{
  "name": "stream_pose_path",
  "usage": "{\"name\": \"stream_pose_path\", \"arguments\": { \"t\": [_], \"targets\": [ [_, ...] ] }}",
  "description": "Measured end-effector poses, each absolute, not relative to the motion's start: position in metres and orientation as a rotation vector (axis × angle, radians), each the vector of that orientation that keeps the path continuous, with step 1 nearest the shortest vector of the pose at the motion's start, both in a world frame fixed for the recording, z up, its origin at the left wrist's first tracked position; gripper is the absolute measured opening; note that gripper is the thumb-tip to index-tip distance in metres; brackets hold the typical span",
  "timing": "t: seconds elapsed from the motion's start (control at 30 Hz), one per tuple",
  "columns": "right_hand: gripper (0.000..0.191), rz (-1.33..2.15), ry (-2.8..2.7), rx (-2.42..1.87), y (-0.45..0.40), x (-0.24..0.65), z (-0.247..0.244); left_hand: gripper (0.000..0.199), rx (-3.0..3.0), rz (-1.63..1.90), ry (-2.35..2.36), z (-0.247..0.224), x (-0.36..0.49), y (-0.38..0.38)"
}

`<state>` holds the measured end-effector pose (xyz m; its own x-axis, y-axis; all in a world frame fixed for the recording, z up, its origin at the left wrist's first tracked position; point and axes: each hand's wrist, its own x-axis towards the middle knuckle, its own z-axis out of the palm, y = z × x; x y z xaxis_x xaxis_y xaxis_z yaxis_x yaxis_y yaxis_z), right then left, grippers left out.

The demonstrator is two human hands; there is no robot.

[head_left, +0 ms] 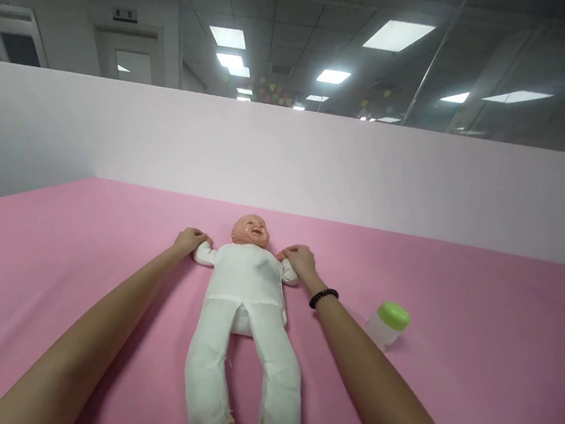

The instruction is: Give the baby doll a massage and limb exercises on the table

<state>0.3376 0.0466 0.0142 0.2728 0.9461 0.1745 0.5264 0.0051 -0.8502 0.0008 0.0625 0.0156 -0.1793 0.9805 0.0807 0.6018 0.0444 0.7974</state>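
Lying face-up on pink sheet (pixel 479 351): baby doll (pixel 246 275), white cloth body and limbs, bald molded head (pixel 249 227). Clasping doll's hands (pixel 281 256), one each, with left hand (pixel 190 240) and right hand (pixel 300 259), fingers curled, set well apart. Beside right forearm (pixel 368 363): green-lidded container (pixel 392 317). Behind: low white wall (pixel 287 159), lit ceiling panels (pixel 399 35).

The cloth (pixel 472 363) is plain pink, a shade deeper in the soft folds toward its left edge. Between its near and far edges, the doll (pixel 246 275) is plain white over body, sleeves and legs, with faint yellowish marks at the leg cuffs; its head (pixel 248 230) is peach. Toward the right edge, the jar (pixel 378 330) is translucent whitish under a bright green lid (pixel 393 315). The beaded bracelet (pixel 324 298) is black. Beyond the far edge, the low wall (pixel 317 162) is plain white; higher, the grey ceiling (pixel 290 26) carries a dark-lined grid and bright white light panels (pixel 399 36).
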Motion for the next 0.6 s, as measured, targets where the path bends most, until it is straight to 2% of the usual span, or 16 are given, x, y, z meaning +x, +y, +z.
{"name": "stream_pose_path", "arguments": {
  "t": [0.07, 0.17, 0.27, 0.43, 0.6],
  "targets": [
    [0.003, 0.706, -1.231, -1.596, 0.052, 0.339, 0.003, 0.021, 1.532, 1.043, 1.704, 0.006, -0.004, 0.065],
    [0.022, 0.899, -0.897, -1.202, 0.052, 0.346, 0.000, 0.035, 1.386, 1.268, 1.599, 0.000, -0.015, 0.065],
    [0.023, 1.064, -0.757, -0.954, 0.049, 0.360, 0.005, 0.040, 1.286, 1.497, 1.736, -0.004, -0.024, 0.065],
    [0.017, 1.088, -0.773, -1.159, 0.042, 0.387, 0.000, 0.038, 1.407, 1.349, 1.988, -0.016, -0.031, 0.060],
    [0.013, 0.952, -0.793, -1.180, 0.031, 0.403, -0.010, 0.039, 1.479, 1.539, 2.187, -0.015, -0.028, 0.037]
  ]
}}
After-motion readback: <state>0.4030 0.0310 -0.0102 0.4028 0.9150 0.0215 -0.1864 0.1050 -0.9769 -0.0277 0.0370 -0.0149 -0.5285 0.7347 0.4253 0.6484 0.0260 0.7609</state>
